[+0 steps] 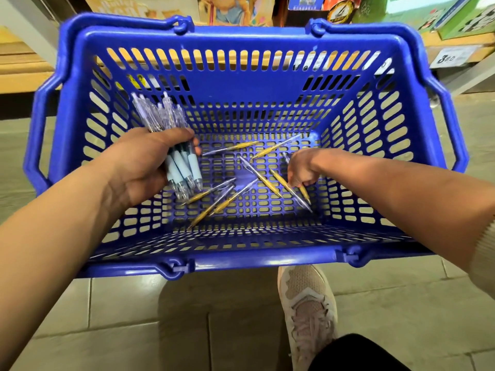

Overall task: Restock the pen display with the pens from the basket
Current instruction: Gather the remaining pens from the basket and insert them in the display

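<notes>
Sneaker (308, 311), pale pink mesh and laces, on glossy grey floor tiles (388, 303) at the near side. Blue plastic basket (254, 259): rectangular, slotted lattice walls and bottom, loop handles (452, 124) folded outward. Left hand (144, 167) by the bottom's left edge, fingers wrapped tight round bundle of pens (179, 167) with clear barrels and pale blue rubbery grips, tips down. Right hand (302, 167) toward the right edge, fingers curled down, pinching one yellow-grip pen (304, 192). Loose pens (227, 200), slim and clear with yellow grips, lie scattered mid-bottom, some crossed. Past the far wall: tan shelving (24, 76), white price tag (446, 58).
</notes>
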### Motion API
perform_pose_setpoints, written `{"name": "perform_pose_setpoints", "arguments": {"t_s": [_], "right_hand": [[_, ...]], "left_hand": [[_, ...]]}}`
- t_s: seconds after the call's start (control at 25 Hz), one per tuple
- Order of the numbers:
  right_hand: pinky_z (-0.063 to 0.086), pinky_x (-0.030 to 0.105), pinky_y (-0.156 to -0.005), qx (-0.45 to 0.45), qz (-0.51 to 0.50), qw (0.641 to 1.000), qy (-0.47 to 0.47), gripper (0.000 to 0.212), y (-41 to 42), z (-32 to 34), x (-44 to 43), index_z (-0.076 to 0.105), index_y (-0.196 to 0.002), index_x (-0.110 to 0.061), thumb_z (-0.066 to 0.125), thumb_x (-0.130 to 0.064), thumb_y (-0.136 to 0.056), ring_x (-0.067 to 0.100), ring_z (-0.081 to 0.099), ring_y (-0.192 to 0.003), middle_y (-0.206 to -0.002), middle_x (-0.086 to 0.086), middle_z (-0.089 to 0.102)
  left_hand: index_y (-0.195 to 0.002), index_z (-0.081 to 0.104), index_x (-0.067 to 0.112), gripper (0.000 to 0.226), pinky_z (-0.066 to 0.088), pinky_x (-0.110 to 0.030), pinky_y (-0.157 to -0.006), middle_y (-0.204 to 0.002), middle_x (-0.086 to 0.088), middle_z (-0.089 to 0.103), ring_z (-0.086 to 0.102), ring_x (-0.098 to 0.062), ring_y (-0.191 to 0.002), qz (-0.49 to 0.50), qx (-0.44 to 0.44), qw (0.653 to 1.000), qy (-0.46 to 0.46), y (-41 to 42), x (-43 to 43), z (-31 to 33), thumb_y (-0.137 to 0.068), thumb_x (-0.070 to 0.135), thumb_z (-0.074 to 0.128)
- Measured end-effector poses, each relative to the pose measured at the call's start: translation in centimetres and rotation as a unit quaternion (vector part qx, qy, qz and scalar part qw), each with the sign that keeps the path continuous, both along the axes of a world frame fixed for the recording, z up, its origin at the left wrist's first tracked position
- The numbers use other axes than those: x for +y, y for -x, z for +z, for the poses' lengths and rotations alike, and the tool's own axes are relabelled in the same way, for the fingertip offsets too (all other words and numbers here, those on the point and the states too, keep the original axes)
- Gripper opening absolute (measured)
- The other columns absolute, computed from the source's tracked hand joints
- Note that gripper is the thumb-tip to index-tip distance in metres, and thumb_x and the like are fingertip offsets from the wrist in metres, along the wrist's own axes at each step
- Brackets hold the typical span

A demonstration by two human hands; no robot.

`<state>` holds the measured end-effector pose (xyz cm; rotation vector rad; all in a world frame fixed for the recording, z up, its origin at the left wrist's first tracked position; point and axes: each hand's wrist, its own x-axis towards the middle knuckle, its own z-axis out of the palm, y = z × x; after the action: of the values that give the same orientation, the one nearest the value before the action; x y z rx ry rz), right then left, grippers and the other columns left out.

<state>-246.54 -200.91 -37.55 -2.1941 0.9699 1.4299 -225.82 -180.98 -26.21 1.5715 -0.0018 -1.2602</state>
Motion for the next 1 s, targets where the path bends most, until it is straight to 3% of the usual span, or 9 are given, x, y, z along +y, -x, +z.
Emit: {"name": "perform_pose_setpoints", "arguments": {"t_s": [0.2, 0.32, 0.4, 0.56, 0.72, 0.88, 1.0], "right_hand": [[0.049, 0.031, -0.076, -0.025, 0.012, 0.999, -0.018, 0.026, -0.5, 0.7, 0.4, 0.067, -0.082, -0.013, 0.057, -0.027, -0.101, 0.019, 0.054, -0.067, -0.074, 0.003, 0.061], [0.051, 0.032, -0.08, -0.042, 0.035, 0.999, -0.002, 0.019, -1.4, 1.6, 1.2, 0.071, -0.1, -0.01, 0.057, -0.023, -0.101, 0.02, 0.061, -0.08, -0.094, 0.006, 0.069], [0.053, 0.034, -0.092, -0.048, 0.078, 0.995, 0.027, 0.025, -1.8, 2.1, 1.7, 0.07, -0.118, -0.011, 0.057, -0.023, -0.101, 0.022, 0.066, -0.104, -0.117, 0.007, 0.069], [0.049, 0.038, -0.1, -0.037, 0.124, 0.992, 0.016, 0.03, -2.6, 2.8, 2.7, 0.065, -0.126, -0.008, 0.052, -0.023, -0.104, 0.028, 0.06, -0.121, -0.126, 0.01, 0.065], [0.049, 0.035, -0.096, -0.019, 0.155, 0.987, 0.033, 0.034, -2.8, 3.1, 3.6, 0.067, -0.121, -0.007, 0.048, -0.031, -0.106, 0.022, 0.061, -0.109, -0.113, 0.006, 0.065], [0.051, 0.03, -0.077, -0.02, 0.18, 0.98, 0.078, 0.024, -2.6, 2.4, 3.8, 0.069, -0.116, -0.009, 0.056, -0.012, -0.097, 0.019, 0.06, -0.093, -0.111, 0.005, 0.067], [0.05, 0.029, -0.072, -0.021, 0.152, 0.985, 0.077, 0.02, -2.7, 1.7, 3.1, 0.072, -0.106, -0.009, 0.056, -0.012, -0.095, 0.018, 0.055, -0.082, -0.1, 0.006, 0.065]], "left_hand": [[-0.096, 0.066, 0.003, 0.008, 0.06, -0.03, -0.064, -0.077, -0.009, 0.075, 0.074, -0.02, -0.071, 0.004, -0.004, 1.0, 0.001, -0.7, 0.3, 0.7, -0.09, 0.005, 0.071], [-0.096, 0.065, 0.002, 0.005, 0.061, -0.034, -0.068, -0.076, -0.008, 0.073, 0.074, -0.02, -0.073, -0.006, 0.002, 1.0, 0.003, -0.8, 0.7, 1.1, -0.093, 0.005, 0.067], [-0.098, 0.064, 0.002, 0.005, 0.061, -0.034, -0.069, -0.078, -0.008, 0.072, 0.074, -0.019, -0.073, -0.01, 0.003, 1.0, 0.007, -0.8, 0.8, 1.4, -0.094, 0.005, 0.066], [-0.099, 0.069, 0.003, 0.007, 0.062, -0.033, -0.074, -0.084, -0.006, 0.076, 0.074, -0.016, -0.077, -0.028, -0.025, 0.999, 0.004, -1.2, 1.4, 2.0, -0.094, 0.006, 0.066], [-0.096, 0.07, 0.003, 0.007, 0.062, -0.029, -0.072, -0.079, -0.005, 0.074, 0.072, -0.014, -0.071, -0.023, -0.031, 0.999, -0.003, -1.6, 1.9, 2.4, -0.096, 0.008, 0.065], [-0.091, 0.071, 0.005, 0.008, 0.059, -0.027, -0.063, -0.077, -0.006, 0.072, 0.071, -0.013, -0.07, -0.025, -0.04, 0.999, -0.011, -1.7, 2.0, 2.5, -0.095, 0.008, 0.065], [-0.087, 0.07, 0.004, 0.009, 0.061, -0.029, -0.067, -0.077, -0.006, 0.074, 0.071, -0.014, -0.07, -0.012, -0.043, 0.999, -0.006, -1.6, 2.0, 2.4, -0.094, 0.006, 0.066]]}}
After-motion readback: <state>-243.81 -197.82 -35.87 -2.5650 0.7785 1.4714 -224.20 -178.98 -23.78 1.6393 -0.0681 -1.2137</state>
